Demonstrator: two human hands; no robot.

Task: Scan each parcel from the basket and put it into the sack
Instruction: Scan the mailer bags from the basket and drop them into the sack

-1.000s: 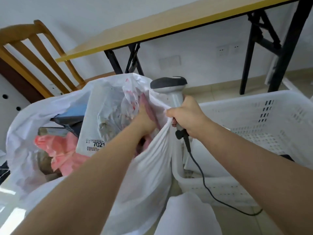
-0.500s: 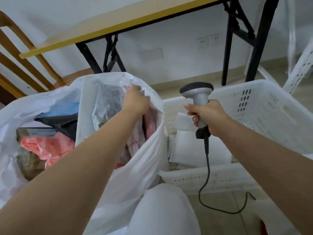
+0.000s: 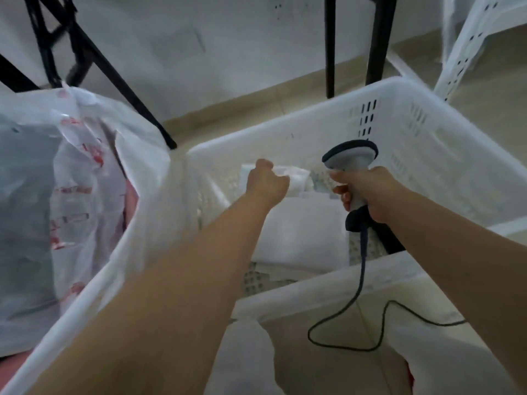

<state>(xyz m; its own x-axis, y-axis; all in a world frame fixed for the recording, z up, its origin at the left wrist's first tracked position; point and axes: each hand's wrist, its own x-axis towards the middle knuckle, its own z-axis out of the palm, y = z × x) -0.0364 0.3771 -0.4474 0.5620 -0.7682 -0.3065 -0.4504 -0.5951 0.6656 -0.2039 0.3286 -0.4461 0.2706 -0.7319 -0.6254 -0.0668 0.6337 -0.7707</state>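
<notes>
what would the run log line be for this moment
stage: picking next parcel | left hand: closing on small white parcel in basket | right hand: holds scanner | sack: open, left

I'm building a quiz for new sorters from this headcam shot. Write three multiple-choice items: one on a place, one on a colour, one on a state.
1. Where is the left hand?
A. Inside the sack
B. Over the basket, on a small white parcel
C. On the floor

2. What colour is the basket?
A. White
B. Blue
C. Black

3. What is the right hand doing?
A. Hanging open and empty
B. Pulling at the sack's rim
C. Gripping the scanner handle

Answers:
1 B: the left hand's fingers are closed on the small white parcel inside the basket.
2 A: its slotted walls are white.
3 C: the right hand is wrapped round the scanner, whose cable hangs below.
</notes>
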